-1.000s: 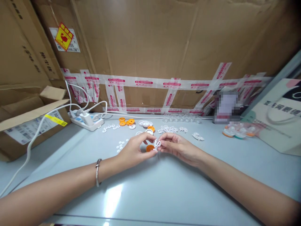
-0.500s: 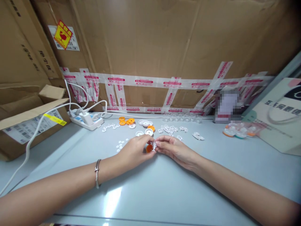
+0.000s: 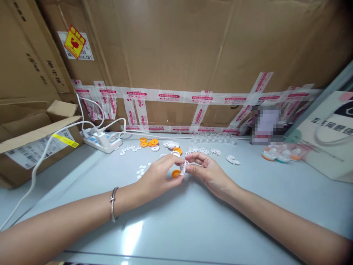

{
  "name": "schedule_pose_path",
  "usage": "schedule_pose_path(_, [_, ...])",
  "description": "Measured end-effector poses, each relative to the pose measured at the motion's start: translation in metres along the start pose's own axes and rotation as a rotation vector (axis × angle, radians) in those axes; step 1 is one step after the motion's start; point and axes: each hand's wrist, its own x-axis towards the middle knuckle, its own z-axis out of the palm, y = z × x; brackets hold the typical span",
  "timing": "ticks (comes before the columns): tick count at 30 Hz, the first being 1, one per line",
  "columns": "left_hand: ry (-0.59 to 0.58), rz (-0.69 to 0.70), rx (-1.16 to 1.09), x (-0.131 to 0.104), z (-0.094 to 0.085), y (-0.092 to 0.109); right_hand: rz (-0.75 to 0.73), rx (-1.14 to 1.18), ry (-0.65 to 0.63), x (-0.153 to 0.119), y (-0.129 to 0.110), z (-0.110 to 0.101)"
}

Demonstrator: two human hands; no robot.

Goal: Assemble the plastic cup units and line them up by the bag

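A small white lattice piece (image 3: 183,167) is held upright between both hands near the middle of the view. My left hand (image 3: 160,172) pinches it from the left, thumb below and index finger above. From the right, my right hand (image 3: 208,170) has its thumb and fingertips closed on the same piece. An orange round cap (image 3: 175,173) shows just left of the piece, within the curve of my left hand; whether it is held or lies on the table cannot be made out. White round caps (image 3: 171,145) and orange rings (image 3: 153,142) lie behind my left hand.
White lattice parts (image 3: 233,160) and clear cups (image 3: 213,138) stand behind my right hand. Small white discs (image 3: 141,170) lie left of my left hand. A power strip (image 3: 106,143) and open carton (image 3: 41,147) are at left. Assembled pieces (image 3: 280,152) and a white bag (image 3: 328,136) are at right.
The white piece has turned and shows more of its lattice face. My right hand's fingers have risen a little, and more of the orange cap is visible.
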Motion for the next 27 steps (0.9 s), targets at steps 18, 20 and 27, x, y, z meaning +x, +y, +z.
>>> schedule_pose_path(18, [0.059, 0.126, 0.069, -0.0008, 0.0014, -0.0003, -0.025, 0.009, -0.035, -0.0010, 0.0004, 0.0012])
schedule_pose_path(20, [0.067, 0.126, 0.087, -0.0004, 0.0013, -0.0002, -0.016, -0.003, -0.038, -0.0018, -0.0006, 0.0018])
schedule_pose_path(27, [0.059, 0.126, 0.098, 0.0004, 0.0025, 0.0013, -0.004, -0.063, -0.032, -0.0080, -0.0019, 0.0105])
